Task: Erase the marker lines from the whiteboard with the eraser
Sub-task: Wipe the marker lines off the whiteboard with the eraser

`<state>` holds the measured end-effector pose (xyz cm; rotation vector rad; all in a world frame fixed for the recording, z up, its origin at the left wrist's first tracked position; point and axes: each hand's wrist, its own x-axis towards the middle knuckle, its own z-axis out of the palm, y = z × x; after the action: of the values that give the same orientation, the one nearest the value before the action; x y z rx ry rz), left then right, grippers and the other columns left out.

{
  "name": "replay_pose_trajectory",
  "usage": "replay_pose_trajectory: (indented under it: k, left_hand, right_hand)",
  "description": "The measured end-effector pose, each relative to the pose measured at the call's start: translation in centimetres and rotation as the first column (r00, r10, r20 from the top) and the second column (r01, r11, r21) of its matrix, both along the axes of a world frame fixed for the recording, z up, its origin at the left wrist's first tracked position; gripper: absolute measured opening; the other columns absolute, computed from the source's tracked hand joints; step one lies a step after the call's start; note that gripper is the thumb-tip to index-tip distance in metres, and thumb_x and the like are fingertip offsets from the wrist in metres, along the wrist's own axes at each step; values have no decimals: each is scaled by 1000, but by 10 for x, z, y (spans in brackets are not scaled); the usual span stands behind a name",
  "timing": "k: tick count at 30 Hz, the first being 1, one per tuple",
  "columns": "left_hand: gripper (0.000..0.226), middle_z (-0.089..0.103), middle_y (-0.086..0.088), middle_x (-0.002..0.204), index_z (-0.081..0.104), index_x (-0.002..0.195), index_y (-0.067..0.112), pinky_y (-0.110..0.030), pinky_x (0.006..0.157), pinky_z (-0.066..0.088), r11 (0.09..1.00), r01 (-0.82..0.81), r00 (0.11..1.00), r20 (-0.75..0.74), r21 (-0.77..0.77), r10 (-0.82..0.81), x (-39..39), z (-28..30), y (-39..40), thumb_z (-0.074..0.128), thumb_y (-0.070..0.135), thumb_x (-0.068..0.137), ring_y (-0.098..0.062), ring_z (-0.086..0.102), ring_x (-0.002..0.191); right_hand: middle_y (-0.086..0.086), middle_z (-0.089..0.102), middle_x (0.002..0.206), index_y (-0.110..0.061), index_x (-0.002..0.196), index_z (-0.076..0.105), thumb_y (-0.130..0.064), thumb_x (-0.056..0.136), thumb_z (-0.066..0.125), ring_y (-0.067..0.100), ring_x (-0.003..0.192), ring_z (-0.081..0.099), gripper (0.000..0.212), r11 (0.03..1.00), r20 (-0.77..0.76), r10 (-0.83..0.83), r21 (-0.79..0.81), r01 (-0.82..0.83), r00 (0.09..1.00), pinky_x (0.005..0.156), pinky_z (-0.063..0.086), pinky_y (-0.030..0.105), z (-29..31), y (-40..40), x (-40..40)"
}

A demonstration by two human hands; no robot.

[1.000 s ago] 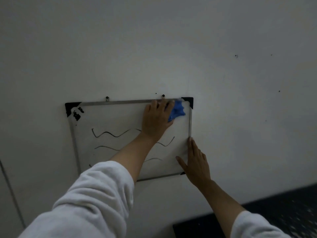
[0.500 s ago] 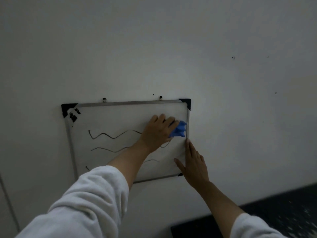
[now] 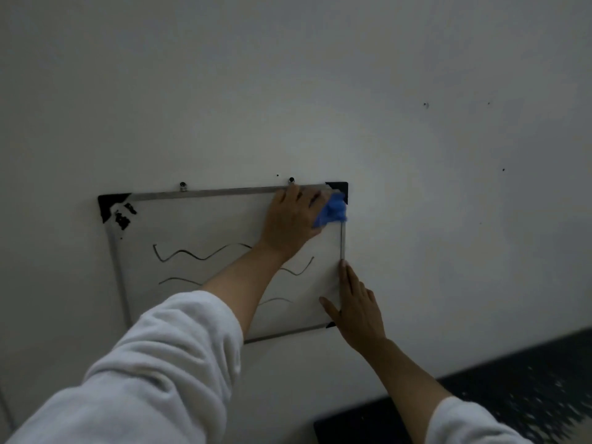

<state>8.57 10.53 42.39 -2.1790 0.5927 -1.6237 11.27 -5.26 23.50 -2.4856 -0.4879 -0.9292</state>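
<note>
The left hand (image 3: 293, 219) presses a crumpled blue eraser (image 3: 333, 213) flat against the whiteboard (image 3: 198, 225) in its upper right corner, just under the black corner cap; the fingers (image 3: 299, 195) lie spread over the cloth, reaching the top frame, pinning it under the palm rather than curling around it. The right hand (image 3: 358, 310) lies open and flat, fingers extended along the board's right frame near the lower corner, thumb on the board surface, holding nothing. Wavy marker lines (image 3: 198, 253) cross the board's middle and lower part, partly hidden by the left forearm. The board hangs on a pale wall (image 3: 448, 219).
</note>
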Motion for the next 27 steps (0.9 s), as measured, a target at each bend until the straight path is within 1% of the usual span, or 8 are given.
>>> replay_pose_trajectory:
  k: [2,7,9,12,16,20,24,27]
  left_hand:
    - [58,69,-4,97,69,109,15,-34,64,48,993,-6,1000,-25,-118,3,1,6,-7,86,36,57,-27,62,78]
    - [57,69,2,99,70,109,20,-28,63,45,997,-25,994,-100,75,33,-2,-36,-4,85,42,59,-20,61,75]
    - [60,68,3,102,69,112,23,-31,65,44,999,-21,987,-158,35,26,-2,-44,-4,86,44,59,-19,60,78]
    - [65,67,-3,99,69,110,20,-32,64,45,1000,-2,981,-194,-7,1,-4,-38,-7,89,40,52,-23,60,79]
    - [75,65,-13,98,65,110,4,-34,67,48,994,74,940,-327,-80,-96,-11,-31,-3,93,27,44,-30,60,80]
    - [66,59,-22,113,57,117,-3,-42,84,46,971,194,878,-418,-139,-235,-22,-28,11,84,16,61,-37,56,97]
    - [56,56,-21,125,53,123,-3,-43,101,41,938,263,913,-256,-227,-318,-36,-12,38,69,19,75,-33,50,113]
    - [47,49,-19,137,48,132,0,-45,111,31,954,140,983,-81,-265,-167,-41,1,71,55,11,87,-33,44,125]
  right_hand:
    - [0,10,160,-24,150,-15,-65,91,33,18,139,28,87,1000,-12,-8,-2,8,1000,109,29,30,0,0,-1]
    - [3,24,157,-18,153,7,-62,92,34,19,137,33,80,1000,-5,15,27,-15,1000,108,31,32,6,-2,-6]
    - [7,34,152,-13,150,23,-62,90,36,22,134,40,79,991,65,-12,134,3,998,105,34,34,18,-3,-11]
    - [11,29,154,-12,150,22,-57,87,48,24,136,35,81,962,223,-54,272,-9,973,106,33,39,51,-5,-15]
    - [14,30,153,-16,146,35,-39,85,67,33,138,34,72,999,413,39,6,-46,910,109,29,42,95,-3,-12]
    - [21,50,138,0,135,48,-22,82,74,37,126,49,63,989,341,148,-51,-139,928,106,40,50,108,3,-9]
    - [20,58,122,1,135,46,-23,84,71,36,107,56,62,991,290,117,33,-132,950,91,44,40,109,5,-9]
    - [12,56,121,-16,151,19,-29,88,67,27,108,52,80,895,180,85,419,-155,980,90,43,37,112,19,-12]
